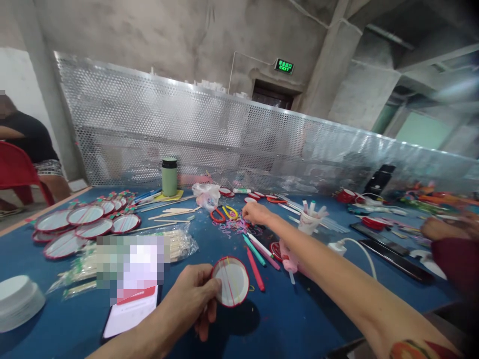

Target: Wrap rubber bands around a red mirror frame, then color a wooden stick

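Note:
My left hand [198, 291] grips a small round white disc [237, 284] with a red rim, thumb on its near edge. Thin yellow and pink bands run across the disc's face. Stretched out ahead, my right hand [256, 213] is over a loose pile of small coloured rubber bands [239, 225], its fingers bent together and pointing down. Whatever lies between those fingertips is too small to make out. Beside the pile are red-handled scissors [217, 215] and a yellow-handled pair [231, 213]. Several markers, among them a red one [256, 271], lie between my hands.
Finished-looking red-rimmed discs [86, 215] are heaped at left, near bagged wooden sticks [181, 243] and a phone [130, 311]. A green bottle [169, 177] stands by the perforated metal screen [209, 134]. Right are a cup of pens [309, 222] and another person's hand [436, 229].

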### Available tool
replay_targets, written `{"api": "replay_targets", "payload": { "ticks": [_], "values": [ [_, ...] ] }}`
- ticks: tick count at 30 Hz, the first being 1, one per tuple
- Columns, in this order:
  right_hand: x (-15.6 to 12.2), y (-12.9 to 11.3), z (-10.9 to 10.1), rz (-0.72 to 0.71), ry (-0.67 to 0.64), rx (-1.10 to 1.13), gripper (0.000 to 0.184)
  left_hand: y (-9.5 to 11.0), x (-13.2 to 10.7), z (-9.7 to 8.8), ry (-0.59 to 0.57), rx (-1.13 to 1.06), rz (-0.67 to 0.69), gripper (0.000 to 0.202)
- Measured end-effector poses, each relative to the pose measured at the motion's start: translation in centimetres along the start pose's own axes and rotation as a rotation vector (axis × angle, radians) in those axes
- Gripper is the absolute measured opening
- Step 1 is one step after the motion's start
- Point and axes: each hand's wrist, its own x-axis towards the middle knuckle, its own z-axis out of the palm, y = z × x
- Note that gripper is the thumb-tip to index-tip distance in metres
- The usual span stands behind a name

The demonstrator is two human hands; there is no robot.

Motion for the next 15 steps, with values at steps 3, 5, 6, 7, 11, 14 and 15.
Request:
{"api": "replay_targets", "payload": {
  "ticks": [3,5,6,7,11,14,15],
  "values": [
    [0.4,-0.4,0.3,-0.011,-0.019,-0.026,0.029,0.2,-0.2,0.0,0.008,-0.009,-0.001,0.030],
    [0.6,-0.5,0.6,-0.020,-0.011,-0.046,0.029,0.2,-0.3,0.0,0.013,-0.012,0.002,0.028],
    [0.7,-0.5,0.8,-0.021,-0.003,-0.056,0.029,0.2,-0.3,-0.1,0.012,-0.014,0.007,0.026],
    [0.7,-0.5,1.0,-0.021,0.006,-0.064,0.029,0.2,-0.4,-0.1,0.012,-0.016,0.013,0.025],
    [0.5,-0.4,1.5,-0.002,0.043,-0.076,0.030,0.0,-0.3,-0.2,0.011,-0.026,0.035,0.022],
    [0.1,-0.1,1.1,0.003,0.069,-0.045,0.030,0.0,-0.3,-0.2,0.013,-0.020,0.032,0.023],
    [-0.1,0.0,0.8,-0.001,0.075,-0.026,0.030,0.0,-0.3,-0.2,0.013,-0.011,0.029,0.023]
  ]
}}
